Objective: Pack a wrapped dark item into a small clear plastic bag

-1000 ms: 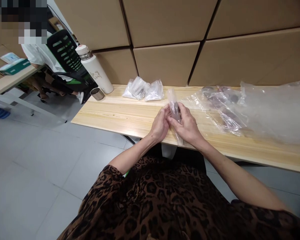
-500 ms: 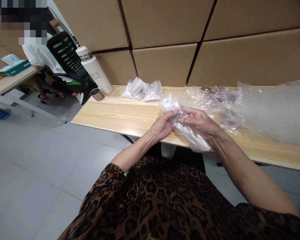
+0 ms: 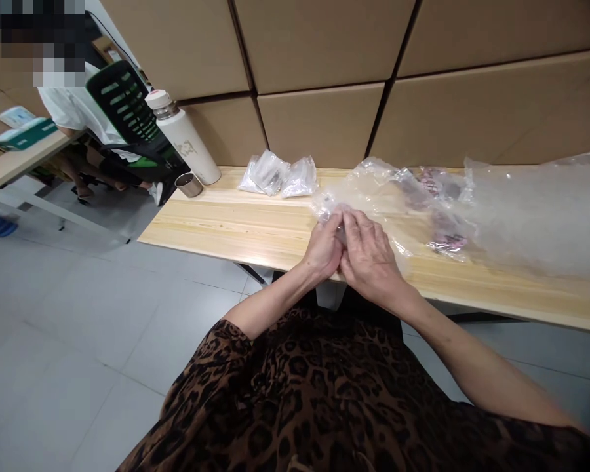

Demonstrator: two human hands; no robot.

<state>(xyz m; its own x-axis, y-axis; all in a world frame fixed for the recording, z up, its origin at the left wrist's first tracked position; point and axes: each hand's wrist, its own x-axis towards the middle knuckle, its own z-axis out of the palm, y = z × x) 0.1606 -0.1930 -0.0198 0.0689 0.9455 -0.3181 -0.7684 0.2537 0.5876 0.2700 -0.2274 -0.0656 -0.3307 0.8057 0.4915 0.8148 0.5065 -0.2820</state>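
Close together at the table's front edge, both hands work on crinkled clear plastic wrap [image 3: 373,176]. My left hand [image 3: 323,250] is closed on its near end, thumb on top. My right hand [image 3: 371,259] lies over the plastic from the right, fingers together and curled down against the left thumb. Something greyish shows inside the plastic between the hands, but I cannot make it out. The wrap spreads away to the back right, close to small clear-wrapped pink and dark items [image 3: 445,229].
Several small clear packets [image 3: 278,176] lie at the back of the wooden table [image 3: 216,223]. A white thermos bottle [image 3: 189,144] and a metal cup [image 3: 189,185] stand at left. Frosted plastic sheeting [image 3: 535,223] covers the right. Cardboard boxes [image 3: 319,121] form the back wall. A person [image 3: 71,101] sits beyond.
The plastic wrap, bunched lengthwise between my hands before, now spreads out to the back right. My right hand has turned over and moved left, against my left hand.
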